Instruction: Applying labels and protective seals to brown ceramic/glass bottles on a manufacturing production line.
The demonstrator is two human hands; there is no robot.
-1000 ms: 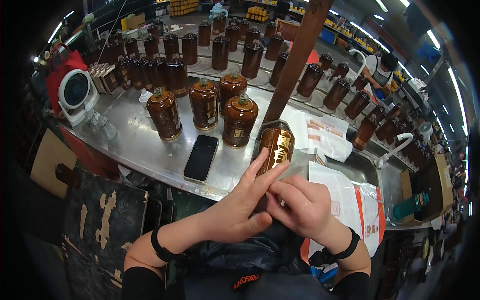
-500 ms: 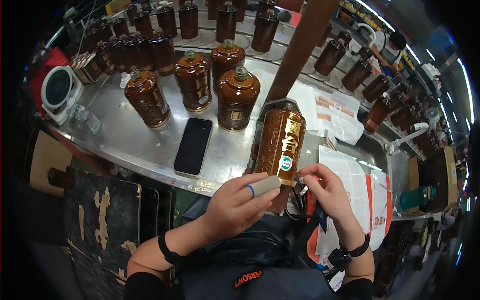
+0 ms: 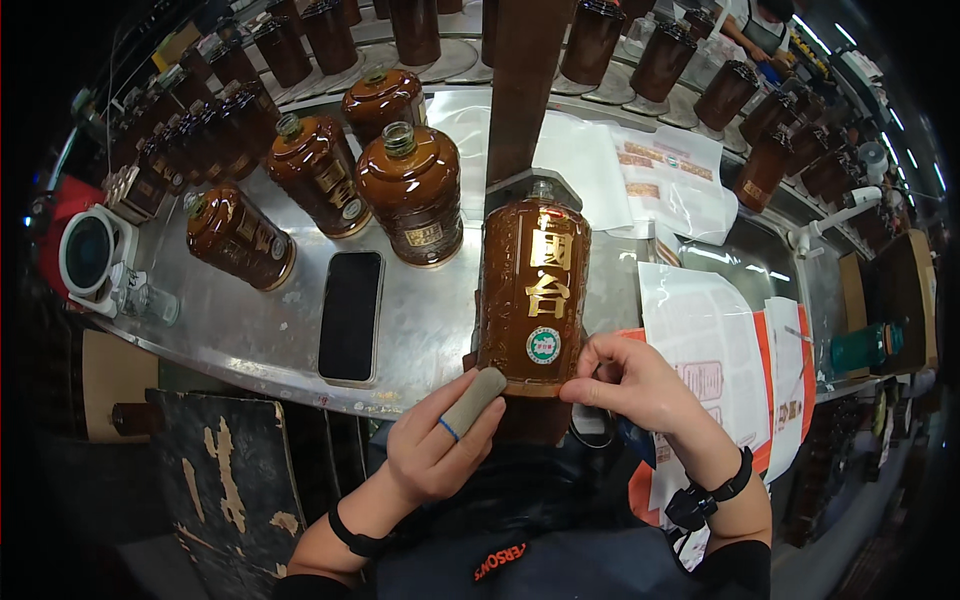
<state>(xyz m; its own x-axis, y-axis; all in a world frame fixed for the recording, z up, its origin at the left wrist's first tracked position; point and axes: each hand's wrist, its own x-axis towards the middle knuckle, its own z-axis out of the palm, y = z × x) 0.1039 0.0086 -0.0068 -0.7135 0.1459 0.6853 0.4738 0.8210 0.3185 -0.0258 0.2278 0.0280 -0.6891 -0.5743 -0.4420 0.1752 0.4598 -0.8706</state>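
A brown glass bottle (image 3: 532, 285) with gold characters and a round green-and-white label lies in front of me, its clear neck pointing away and its base toward me. A thin gold band (image 3: 532, 388) runs along the base edge. My left hand (image 3: 440, 440) has its fingers bent against the lower left corner of the bottle; a beige finger cot (image 3: 474, 402) with a blue rim covers one finger. At the lower right corner, the thumb and index finger of my right hand (image 3: 635, 380) are pinched together. Whatever sits between those fingertips is too small to make out.
Several similar brown bottles (image 3: 410, 195) stand on the metal table at the left, near a black phone (image 3: 351, 315). Printed sheets (image 3: 700, 340) lie at the right beside a sink with a white tap (image 3: 835, 213). A brown post (image 3: 520, 90) rises behind the bottle.
The view has shifted, and the bottle now appears more upright in it. My left hand has moved down and left along the base edge; my right fingers have closed at the right corner.
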